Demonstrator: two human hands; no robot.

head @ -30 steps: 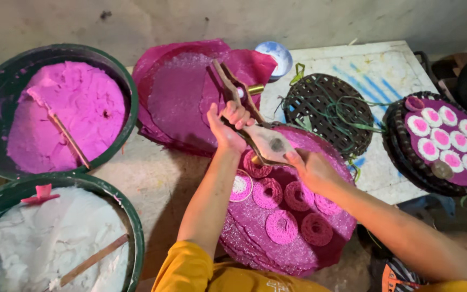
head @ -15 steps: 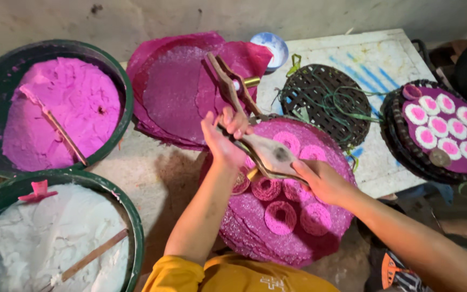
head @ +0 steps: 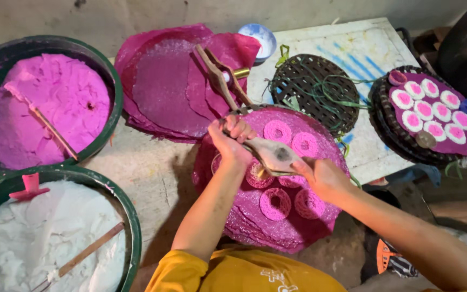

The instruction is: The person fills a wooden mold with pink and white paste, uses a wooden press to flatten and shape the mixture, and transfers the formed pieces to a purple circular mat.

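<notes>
Since half a sec ago both hands have slid a bit lower over the round pink mesh tray (head: 298, 227); the long wooden press tool with its spoon-shaped mould end (head: 274, 154) sits closer to the tray's middle. Left hand (head: 231, 141) is closed around the tool's mid-shaft, fingers curled tight. Right hand (head: 322, 177) grips the mould end from the side, thumb on top, fingers wrapped under; can't tell how hard.

Risk, as I judge it: the mould hangs right above the pink ring-shaped dough pieces (head: 275, 203) just below the fingers. A tilt or slip could drop it onto a finished ring and squash it, or smear the dark residue on the mould's face.

Tool looks worn: brown wood, hinged arms w/ a brass-coloured fitting past the left fingers, toward the stack of pink mesh sheets (head: 163, 86). Mould end is pale, smudged grey in the centre.
</notes>
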